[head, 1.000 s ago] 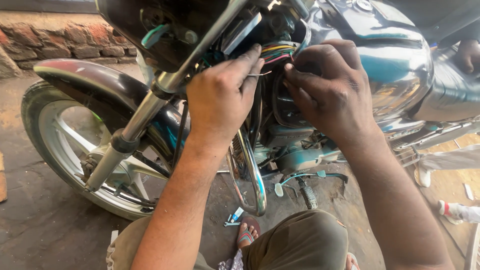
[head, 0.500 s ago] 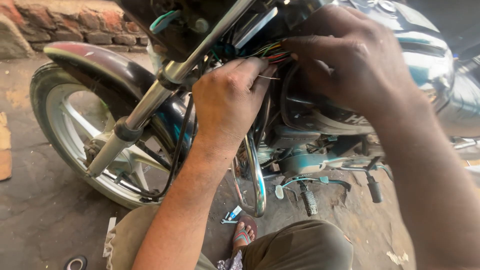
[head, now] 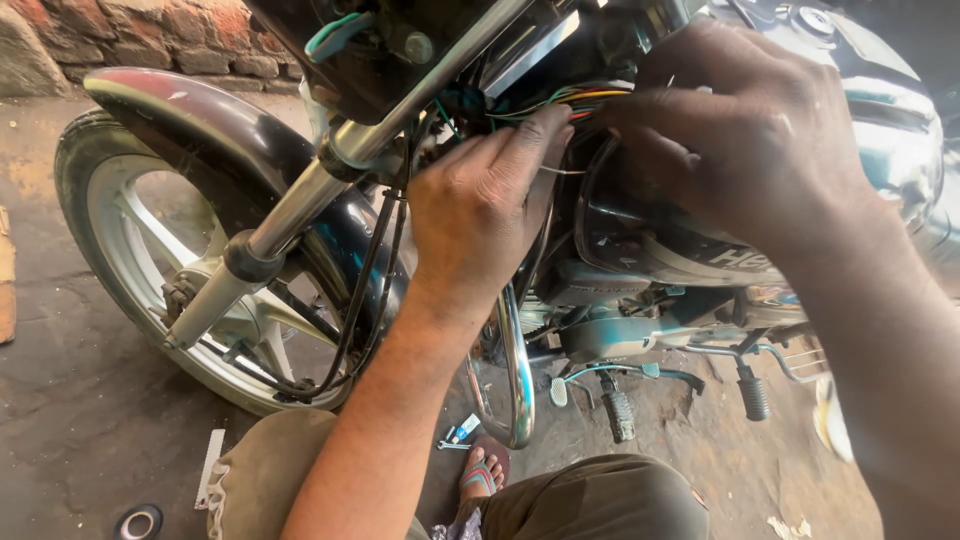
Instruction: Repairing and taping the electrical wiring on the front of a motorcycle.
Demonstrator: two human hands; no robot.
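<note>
A motorcycle stands in front of me, its front wheel [head: 150,270] and chrome fork [head: 300,210] at left and its silver fuel tank [head: 890,130] at right. My left hand [head: 490,205] reaches in behind the steering head, fingertips pressed against a bundle of coloured wires [head: 560,100]. My right hand [head: 730,130] comes from the right and curls over the same bundle, its fingertips hidden among the wires. Whether either hand pinches a wire cannot be made out.
A curved chrome crash guard [head: 518,375] hangs below my left wrist. Footpegs [head: 752,395] and the engine [head: 610,330] sit low at centre. My knees and a sandalled foot [head: 483,475] are at the bottom. A small tool [head: 460,432] lies on the concrete floor; a brick wall [head: 140,40] stands behind.
My view has moved closer to the motorcycle. My right hand has shifted up and left onto the wire bundle; my left hand stays at the wires.
</note>
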